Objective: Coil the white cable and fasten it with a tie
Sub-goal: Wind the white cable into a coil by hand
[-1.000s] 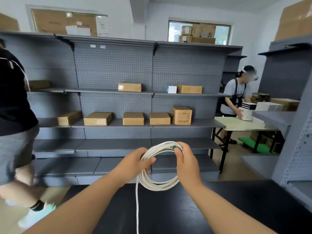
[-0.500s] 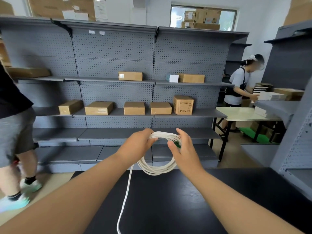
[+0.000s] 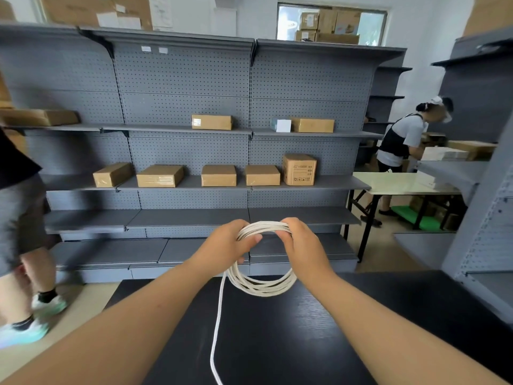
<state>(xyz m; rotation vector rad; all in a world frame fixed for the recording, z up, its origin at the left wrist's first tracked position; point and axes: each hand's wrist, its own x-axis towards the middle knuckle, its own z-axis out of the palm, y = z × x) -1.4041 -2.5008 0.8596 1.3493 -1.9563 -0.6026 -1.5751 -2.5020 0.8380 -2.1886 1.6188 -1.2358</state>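
hanging in the air over the far edge of the desk [image 3: 361,329], the white cable [image 3: 262,284] is gathered into a round coil of several loops, held upright so the loops drop under their own weight and lie together instead of spilling. the left hand [image 3: 224,247] grips the top left of the coil, thumb pressed across the strands, which looks meant to pin the turns into one bundle. the right hand [image 3: 302,245] is curled round the top right of the same bundle, close beside the left, so the two hands share the upper arc and leave the lower arc free. from under the left hand a loose tail [image 3: 218,329] of the cable runs down over the desk toward its near edge and out of view, so by my judgement the coiling is not finished: that length has to be wound in before anything is fastened. no tie shows in either hand or on the desk; it may be hidden inside a palm, i cannot tell. holding the coil above the desk rather than on it probably gives the tail room to feed up freely. beyond the far edge stands grey pegboard shelving [image 3: 188,79] with cardboard boxes [image 3: 218,175] on its middle shelves. a passer-by [image 3: 19,207] is at the left, and a second person [image 3: 399,140] bends by a pale table [image 3: 388,183] on the right, well apart from the coil.
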